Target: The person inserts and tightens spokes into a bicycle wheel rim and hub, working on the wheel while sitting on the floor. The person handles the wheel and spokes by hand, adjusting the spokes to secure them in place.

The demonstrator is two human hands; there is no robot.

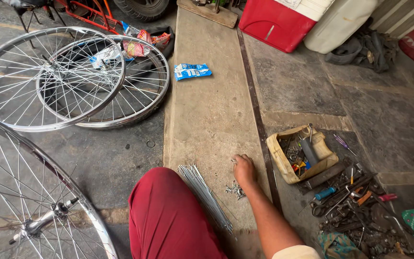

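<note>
From the head view, the right hand (244, 169) reaches forward and rests knuckles-up on the concrete strip (207, 110), fingers curled down onto the slab as if pinching something small; whether it actually grips anything I cannot tell, since the fingertips are hidden under the hand. Just beside it, toward the person, lies a scatter of nipples (235, 190) (tiny metal bits, too small to count). The spokes (206, 195) lie in a bundle to the left of the hand, near it but apart, their long axis running from up-left by the hand down-right toward the red knee (168, 220). The right hand is the nearer one to both; the left hand is not in view at all. A wheel (34, 211) sits at lower left, cut off by the frame edge, with two more rims (73, 76) stacked farther off. To the right, a cut can (302, 154) of tools and a heap of tools (355, 201) are jumbled and hard to sort out.
</note>
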